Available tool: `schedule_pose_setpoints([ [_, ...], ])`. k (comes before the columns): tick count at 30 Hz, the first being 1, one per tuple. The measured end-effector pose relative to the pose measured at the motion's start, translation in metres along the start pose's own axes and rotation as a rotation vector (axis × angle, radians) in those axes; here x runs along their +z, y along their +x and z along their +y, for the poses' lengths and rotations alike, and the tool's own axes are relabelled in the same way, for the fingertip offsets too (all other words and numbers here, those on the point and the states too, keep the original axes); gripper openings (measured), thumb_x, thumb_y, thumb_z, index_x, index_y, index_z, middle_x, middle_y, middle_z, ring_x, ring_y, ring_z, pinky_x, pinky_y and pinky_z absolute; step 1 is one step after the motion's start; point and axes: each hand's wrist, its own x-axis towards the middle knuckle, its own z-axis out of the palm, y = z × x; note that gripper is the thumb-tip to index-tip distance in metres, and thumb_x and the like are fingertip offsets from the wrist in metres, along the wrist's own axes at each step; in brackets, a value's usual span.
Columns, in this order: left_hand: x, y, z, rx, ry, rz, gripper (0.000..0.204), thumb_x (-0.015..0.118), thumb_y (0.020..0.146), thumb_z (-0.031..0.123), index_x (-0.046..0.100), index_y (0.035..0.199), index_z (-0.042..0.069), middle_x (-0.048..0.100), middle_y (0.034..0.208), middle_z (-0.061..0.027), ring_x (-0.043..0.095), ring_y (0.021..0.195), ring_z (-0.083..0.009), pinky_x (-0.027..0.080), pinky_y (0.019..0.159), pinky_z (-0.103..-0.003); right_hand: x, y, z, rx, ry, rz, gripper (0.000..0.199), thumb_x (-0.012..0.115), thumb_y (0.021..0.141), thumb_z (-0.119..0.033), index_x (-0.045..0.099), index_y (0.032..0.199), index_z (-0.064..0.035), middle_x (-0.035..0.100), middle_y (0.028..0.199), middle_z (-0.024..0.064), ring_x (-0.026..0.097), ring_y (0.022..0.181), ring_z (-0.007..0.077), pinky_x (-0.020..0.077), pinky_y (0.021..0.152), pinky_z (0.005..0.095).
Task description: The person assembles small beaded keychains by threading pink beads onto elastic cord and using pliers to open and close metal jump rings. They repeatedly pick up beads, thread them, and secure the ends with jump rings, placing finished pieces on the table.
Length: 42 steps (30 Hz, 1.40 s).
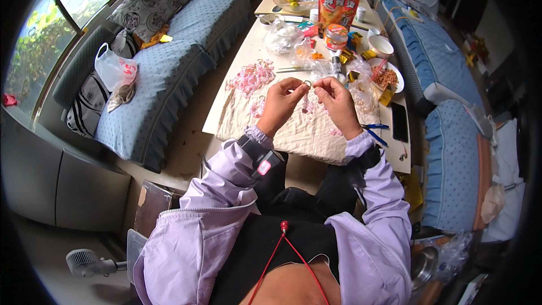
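Observation:
Over a beige cloth (316, 146) on the table, my hands meet fingertip to fingertip. My left hand (281, 101) is closed in a pinch on a small, thin metal ring (307, 83). Just across from it, my right hand (339, 104) pinches too, but what lies between its fingertips is too small to make out. A heap of pink beaded pieces (252, 78) lies beyond my left hand, and a smaller pink cluster (257, 107) sits beside that wrist. Blue-handled pliers (375, 134) rest right of my right wrist.
A black phone (400, 122) lies along the table's right edge. Farther back stand a plate of small brown food pieces (387, 76), a white bowl (380, 47), an orange-labelled jar (335, 38), a red package (337, 5) and plastic bags (282, 36). Blue-covered sofas (164, 73) flank the table.

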Motion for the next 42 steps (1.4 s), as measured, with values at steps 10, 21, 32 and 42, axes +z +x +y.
schedule_pose_setpoints([
  [10, 0.001, 0.002, -0.006, -0.052, -0.177, -0.064, 0.023, 0.067, 0.095, 0.018, 0.069, 0.101, -0.005, 0.071, 0.091, -0.0039, 0.063, 0.083, -0.0070, 0.050, 0.072, -0.021, 0.007, -0.003, -0.005, -0.055, -0.059, 0.058, 0.009, 0.067, 0.092, -0.009, 0.062, 0.098, -0.0035, 0.063, 0.083, -0.0012, 0.057, 0.073, 0.0062, 0.0489, 0.069, 0.0238],
  [21, -0.004, 0.004, 0.002, -0.093, -0.103, -0.135, 0.021, 0.069, 0.093, 0.016, 0.071, 0.095, -0.005, 0.071, 0.086, -0.0046, 0.062, 0.080, -0.0080, 0.050, 0.072, -0.023, -0.002, -0.003, -0.007, -0.018, -0.045, -0.002, 0.010, 0.067, 0.092, -0.011, 0.064, 0.096, -0.0021, 0.063, 0.082, -0.0017, 0.056, 0.073, 0.0053, 0.0478, 0.068, 0.0225],
  [32, -0.004, 0.002, 0.001, 0.015, -0.107, -0.272, 0.028, 0.072, 0.092, 0.020, 0.065, 0.110, 0.000, 0.067, 0.094, -0.0010, 0.059, 0.085, -0.0068, 0.049, 0.076, -0.023, -0.006, -0.002, -0.004, 0.018, 0.158, -0.072, 0.018, 0.063, 0.098, -0.017, 0.060, 0.105, -0.0007, 0.060, 0.090, -0.0038, 0.052, 0.080, 0.0017, 0.0433, 0.071, 0.0180],
  [42, 0.000, 0.001, -0.008, -0.019, -0.164, -0.262, 0.024, 0.070, 0.093, 0.018, 0.065, 0.108, 0.001, 0.068, 0.094, -0.0014, 0.060, 0.086, -0.0070, 0.049, 0.076, -0.023, -0.011, -0.002, -0.006, 0.109, 0.194, -0.079, 0.017, 0.062, 0.097, -0.018, 0.061, 0.105, -0.0030, 0.056, 0.083, -0.0065, 0.046, 0.070, 0.0003, 0.0385, 0.063, 0.0161],
])
